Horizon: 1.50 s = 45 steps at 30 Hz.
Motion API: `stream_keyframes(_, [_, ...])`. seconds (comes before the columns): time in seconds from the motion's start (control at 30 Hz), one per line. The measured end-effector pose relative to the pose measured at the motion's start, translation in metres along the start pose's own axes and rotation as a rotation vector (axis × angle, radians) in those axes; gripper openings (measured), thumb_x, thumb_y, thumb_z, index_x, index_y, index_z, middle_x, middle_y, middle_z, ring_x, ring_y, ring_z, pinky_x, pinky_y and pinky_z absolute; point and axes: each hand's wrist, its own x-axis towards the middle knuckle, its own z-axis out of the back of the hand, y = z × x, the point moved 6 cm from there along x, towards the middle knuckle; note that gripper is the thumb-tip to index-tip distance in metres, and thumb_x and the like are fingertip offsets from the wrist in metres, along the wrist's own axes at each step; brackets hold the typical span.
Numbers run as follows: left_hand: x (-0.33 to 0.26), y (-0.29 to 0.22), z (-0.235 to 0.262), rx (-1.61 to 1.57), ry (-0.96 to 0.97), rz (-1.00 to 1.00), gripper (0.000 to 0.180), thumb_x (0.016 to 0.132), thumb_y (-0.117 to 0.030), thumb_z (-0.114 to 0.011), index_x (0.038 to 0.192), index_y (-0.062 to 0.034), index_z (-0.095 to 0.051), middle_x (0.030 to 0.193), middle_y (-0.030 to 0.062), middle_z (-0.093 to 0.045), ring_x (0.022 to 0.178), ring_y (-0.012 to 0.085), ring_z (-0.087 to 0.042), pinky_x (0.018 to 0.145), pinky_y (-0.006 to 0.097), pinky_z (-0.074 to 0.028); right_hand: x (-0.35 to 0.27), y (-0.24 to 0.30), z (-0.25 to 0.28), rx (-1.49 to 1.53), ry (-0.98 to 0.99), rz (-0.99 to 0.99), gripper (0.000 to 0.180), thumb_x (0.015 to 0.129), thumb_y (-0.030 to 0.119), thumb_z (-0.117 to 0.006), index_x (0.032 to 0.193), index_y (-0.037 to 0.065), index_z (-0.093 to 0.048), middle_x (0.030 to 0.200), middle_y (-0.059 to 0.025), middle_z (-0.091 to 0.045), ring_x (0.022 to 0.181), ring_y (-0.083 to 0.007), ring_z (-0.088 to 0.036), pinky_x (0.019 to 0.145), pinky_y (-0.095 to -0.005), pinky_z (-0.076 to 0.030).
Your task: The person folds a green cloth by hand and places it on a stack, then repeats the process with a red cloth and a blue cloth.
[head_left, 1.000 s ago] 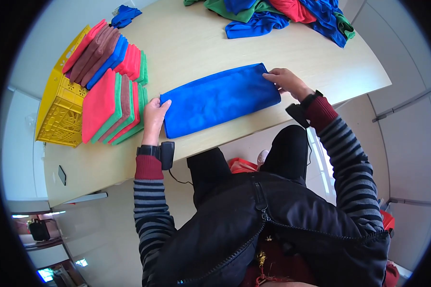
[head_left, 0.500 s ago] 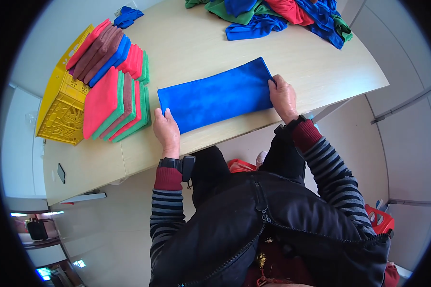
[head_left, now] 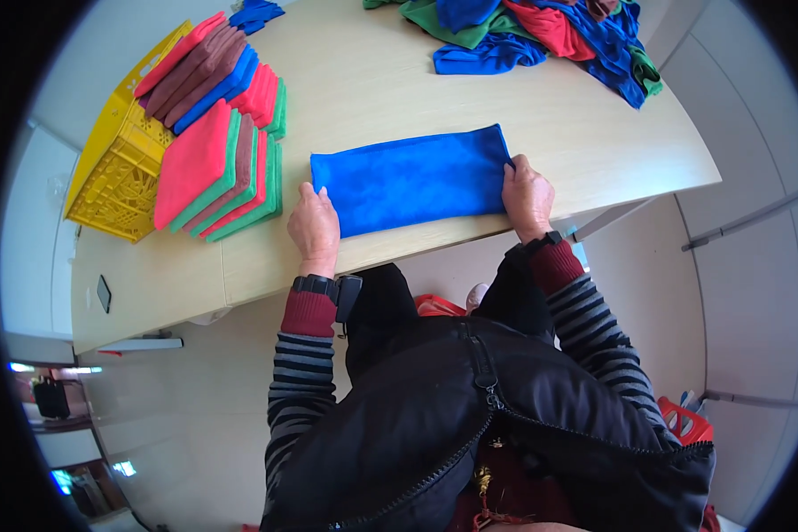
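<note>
A blue cloth (head_left: 412, 184), shaped as a long rectangle, is stretched between my hands at the front of the table. My left hand (head_left: 315, 223) is closed on its left edge, the thumb on top. At the opposite end my right hand (head_left: 528, 199) grips the right edge, fingers curled round it. Left of the cloth stand folded towels in red, green and brown (head_left: 208, 173), stacked in a tilted row. Behind them is a second row of folded red, brown, blue and green cloths (head_left: 213, 78).
A yellow plastic basket (head_left: 120, 191) stands at the table's left, against the folded stacks. Loose blue, green and red cloths (head_left: 541, 40) lie heaped at the far right. A dark flat phone-like object (head_left: 105, 293) rests near the left table edge (head_left: 151, 306). A red basket (head_left: 687, 424) is at lower right.
The cloth has been drawn straighter and lies more level along the table edge. Both hands still grip its ends. The whole view has shifted slightly.
</note>
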Motion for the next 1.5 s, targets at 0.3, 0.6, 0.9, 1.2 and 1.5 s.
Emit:
stream_keyframes(0.3, [0.003, -0.002, -0.001, 0.073, 0.073, 0.043, 0.025, 0.099, -0.028, -0.056, 0.097, -0.0038, -0.054, 0.076, 0.0212, -0.068, 0.075, 0.0410, -0.068, 0.068, 0.052, -0.053, -0.008, -0.002, 0.005, -0.050, -0.012, -0.018, 0.019, 0.096, 0.023, -0.058, 0.108, 0.009, -0.058, 0.078, -0.0177, -0.071, 0.073, -0.0371, -0.069, 0.067, -0.0464, -0.054])
stream_keyframes(0.6, [-0.004, -0.002, 0.004, 0.078, 0.110, 0.079, 0.022, 0.098, -0.025, -0.057, 0.105, -0.0039, -0.053, 0.079, 0.0209, -0.070, 0.076, 0.0401, -0.069, 0.070, 0.051, -0.054, -0.010, -0.004, 0.007, -0.083, -0.011, -0.014, 0.024, 0.096, 0.022, -0.059, 0.115, 0.009, -0.056, 0.082, -0.0182, -0.072, 0.075, -0.0368, -0.070, 0.068, -0.0458, -0.054])
stream_keyframes(0.9, [-0.012, 0.002, 0.013, 0.046, 0.046, 0.063, 0.026, 0.097, -0.021, -0.058, 0.115, -0.0042, -0.053, 0.079, 0.0206, -0.070, 0.077, 0.0391, -0.070, 0.070, 0.050, -0.053, -0.012, -0.009, 0.005, -0.078, -0.035, -0.020, 0.025, 0.096, 0.024, -0.059, 0.118, 0.013, -0.056, 0.080, -0.0173, -0.071, 0.077, -0.0386, -0.069, 0.069, -0.0487, -0.053])
stream_keyframes(1.2, [-0.016, 0.006, 0.011, 0.044, 0.019, 0.039, 0.026, 0.097, -0.021, -0.058, 0.117, -0.0055, -0.053, 0.078, 0.0196, -0.070, 0.076, 0.0395, -0.069, 0.070, 0.051, -0.053, -0.013, -0.012, 0.004, -0.072, -0.067, 0.017, 0.024, 0.096, 0.023, -0.058, 0.118, 0.012, -0.056, 0.082, -0.0165, -0.072, 0.079, -0.0382, -0.069, 0.070, -0.0480, -0.053])
stream_keyframes(1.5, [-0.022, 0.013, 0.023, 0.054, 0.029, 0.036, 0.028, 0.095, -0.018, -0.059, 0.120, -0.0053, -0.054, 0.100, 0.0186, -0.070, 0.093, 0.0364, -0.068, 0.080, 0.049, -0.052, -0.013, -0.013, 0.017, -0.085, -0.021, 0.056, 0.024, 0.093, 0.018, -0.061, 0.115, 0.010, -0.059, 0.094, -0.0168, -0.070, 0.089, -0.0367, -0.067, 0.076, -0.0460, -0.053])
